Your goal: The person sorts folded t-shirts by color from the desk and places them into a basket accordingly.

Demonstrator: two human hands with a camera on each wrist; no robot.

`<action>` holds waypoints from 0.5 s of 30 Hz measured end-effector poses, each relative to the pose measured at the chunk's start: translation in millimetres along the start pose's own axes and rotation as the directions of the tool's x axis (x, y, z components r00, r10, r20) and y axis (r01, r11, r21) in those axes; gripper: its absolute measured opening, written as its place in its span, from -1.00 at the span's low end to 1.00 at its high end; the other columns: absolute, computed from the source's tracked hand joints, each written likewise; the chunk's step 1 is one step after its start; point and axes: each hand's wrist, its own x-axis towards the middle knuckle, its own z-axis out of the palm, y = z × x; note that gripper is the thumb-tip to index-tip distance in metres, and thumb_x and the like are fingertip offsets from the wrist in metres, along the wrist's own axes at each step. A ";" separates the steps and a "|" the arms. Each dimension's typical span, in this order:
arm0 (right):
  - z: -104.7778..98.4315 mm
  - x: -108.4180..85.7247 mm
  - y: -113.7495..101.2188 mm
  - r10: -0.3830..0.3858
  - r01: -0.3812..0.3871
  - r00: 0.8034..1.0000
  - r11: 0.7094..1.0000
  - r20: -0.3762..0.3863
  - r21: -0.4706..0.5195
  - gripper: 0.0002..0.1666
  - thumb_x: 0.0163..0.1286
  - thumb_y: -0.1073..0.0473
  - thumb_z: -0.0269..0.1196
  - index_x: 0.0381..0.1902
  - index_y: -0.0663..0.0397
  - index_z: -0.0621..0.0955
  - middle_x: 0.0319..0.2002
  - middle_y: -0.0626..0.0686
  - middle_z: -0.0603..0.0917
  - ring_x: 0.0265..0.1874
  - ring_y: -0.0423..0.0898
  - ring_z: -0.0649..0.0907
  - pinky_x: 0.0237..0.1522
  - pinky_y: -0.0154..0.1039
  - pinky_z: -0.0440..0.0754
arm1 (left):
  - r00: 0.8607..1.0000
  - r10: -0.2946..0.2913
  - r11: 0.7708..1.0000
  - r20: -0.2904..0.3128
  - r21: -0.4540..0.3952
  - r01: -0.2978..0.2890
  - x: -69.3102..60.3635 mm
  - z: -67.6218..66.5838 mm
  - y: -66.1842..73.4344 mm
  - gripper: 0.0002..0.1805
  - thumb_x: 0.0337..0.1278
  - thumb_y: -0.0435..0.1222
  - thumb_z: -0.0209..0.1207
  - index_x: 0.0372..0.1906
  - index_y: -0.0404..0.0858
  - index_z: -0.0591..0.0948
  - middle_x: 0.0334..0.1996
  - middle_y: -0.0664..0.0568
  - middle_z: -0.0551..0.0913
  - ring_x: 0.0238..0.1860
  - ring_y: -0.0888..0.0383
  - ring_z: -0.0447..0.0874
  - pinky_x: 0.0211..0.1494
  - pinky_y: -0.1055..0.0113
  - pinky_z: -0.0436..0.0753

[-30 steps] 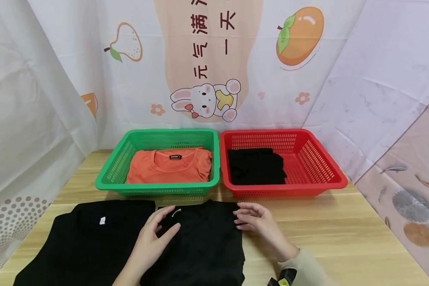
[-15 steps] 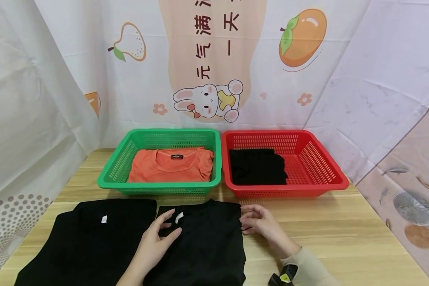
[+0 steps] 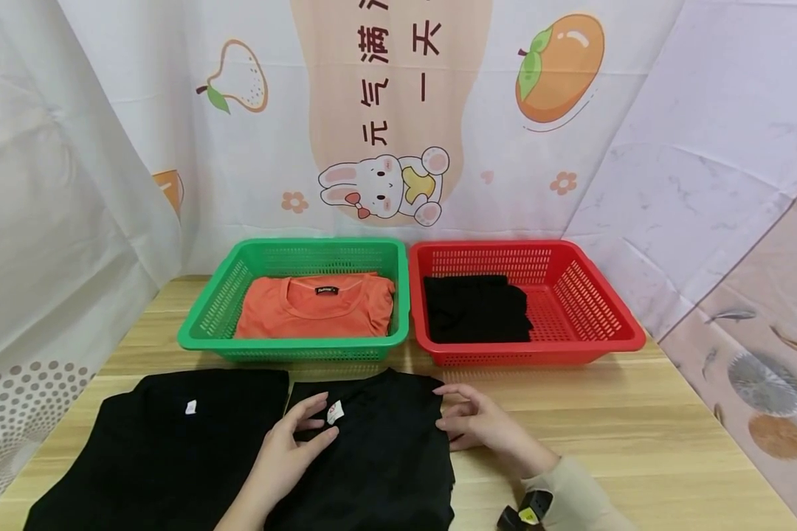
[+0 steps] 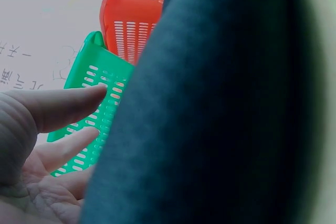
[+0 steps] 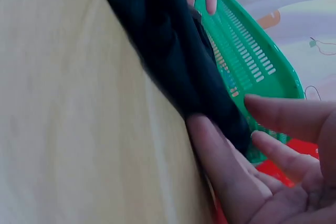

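Note:
A folded black T-shirt (image 3: 378,457) with a white neck label (image 3: 335,412) lies on the table before me. Over its left side my left hand (image 3: 282,450) hovers, thumb and fingers apart beside the label; whether it touches the cloth I cannot tell. My right hand (image 3: 481,424) is at the shirt's right edge. In the right wrist view a finger (image 5: 210,150) touches the edge of the black cloth (image 5: 178,61), the others spread apart. The left wrist view shows the left thumb (image 4: 68,106) clear of the dark cloth (image 4: 199,129).
Another black shirt (image 3: 159,457) lies to the left. Behind stand a green basket (image 3: 292,344) with a folded orange T-shirt (image 3: 319,306) and a red basket (image 3: 538,346) with folded black cloth (image 3: 476,310). A printed curtain (image 3: 491,110) hangs behind them.
The neck label has turned up and shows more of its face. My right hand's fingers have spread a little at the shirt's edge. The left hand has hardly moved.

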 end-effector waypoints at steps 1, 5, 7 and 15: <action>1.7 -0.4 0.6 0.006 -0.007 1.000 1.000 0.021 0.013 -0.32 0.36 0.29 0.28 0.37 0.28 0.31 -0.23 0.05 0.70 -0.29 -0.13 0.72 -0.23 -0.16 0.74 | 1.000 -0.004 1.000 0.001 0.001 0.004 0.1 -0.1 0.4 -0.43 0.12 -0.23 0.39 0.27 -0.13 0.55 0.20 -0.07 0.62 0.03 0.07 0.66 -0.11 0.38 0.59; 8.2 -0.6 4.4 0.010 -0.013 0.997 0.999 0.082 0.047 -0.32 0.31 0.32 0.31 0.35 0.26 0.36 -0.25 0.01 0.69 -0.28 -0.14 0.72 -0.27 -0.21 0.73 | 1.000 -0.019 1.000 0.004 -0.003 0.019 0.5 -1.1 1.2 -0.44 0.12 -0.24 0.39 0.26 -0.13 0.56 0.21 -0.06 0.62 0.03 0.06 0.65 -0.10 0.37 0.60; 9.8 -0.3 6.0 0.001 -0.006 0.996 0.999 0.088 0.052 -0.35 0.29 0.36 0.31 0.32 0.30 0.39 -0.23 0.02 0.70 -0.29 -0.15 0.72 -0.30 -0.23 0.72 | 1.000 -0.028 1.000 0.002 -0.012 0.028 0.6 -1.8 1.3 -0.44 0.12 -0.24 0.38 0.26 -0.13 0.56 0.22 -0.07 0.61 0.04 0.05 0.66 -0.10 0.36 0.61; 5.0 0.8 7.4 0.019 -0.021 0.999 0.998 0.031 0.061 -0.39 0.20 0.42 0.32 0.23 0.35 0.47 -0.21 0.04 0.74 -0.35 -0.14 0.74 -0.39 -0.28 0.71 | 0.998 -0.059 0.998 -0.025 0.005 0.059 0.8 -6.5 1.7 -0.44 0.17 -0.23 0.35 0.30 -0.11 0.54 0.28 -0.11 0.55 0.13 -0.02 0.60 -0.09 0.37 0.60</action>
